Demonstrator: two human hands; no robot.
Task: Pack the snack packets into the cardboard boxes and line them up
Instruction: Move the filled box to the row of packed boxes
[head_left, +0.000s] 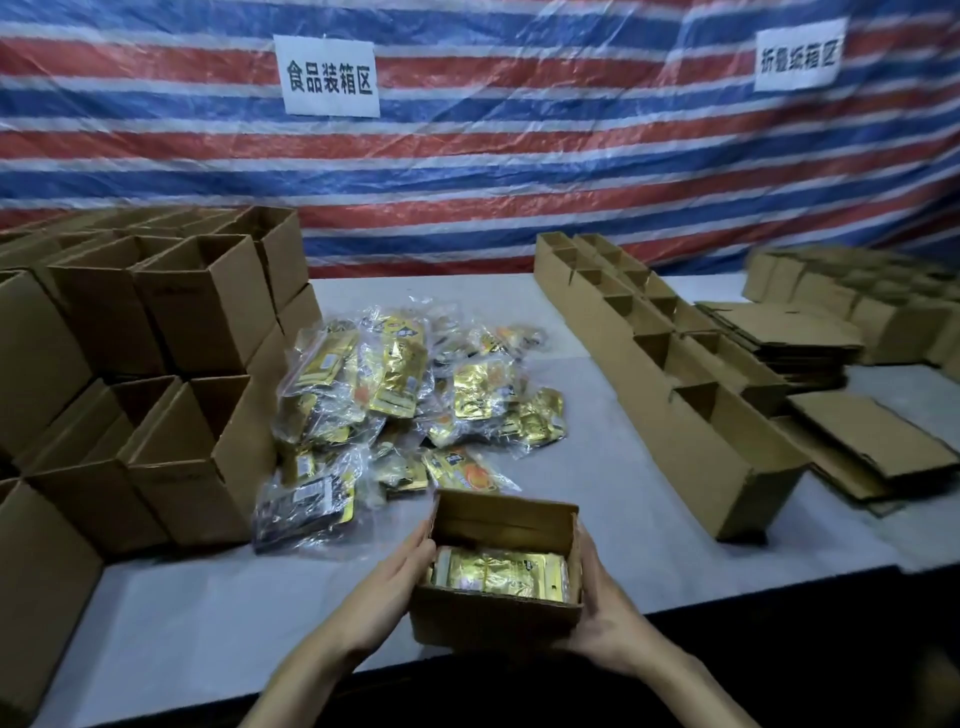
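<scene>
A small open cardboard box (493, 618) sits at the table's near edge with gold snack packets (501, 571) lying inside it. My left hand (395, 577) holds the box's left side, thumb at the rim. On the opposite side my right hand (602, 597) grips the right wall and lower corner. A heap of loose gold and clear snack packets (405, 395) lies just behind the box in the middle of the table.
Stacked open cardboard boxes (156, 364) fill the left side. A row of open boxes (675, 374) runs diagonally on the right, with flattened cartons (857, 441) beyond it. The white table (208, 623) ends at a dark front edge. A striped tarp hangs behind.
</scene>
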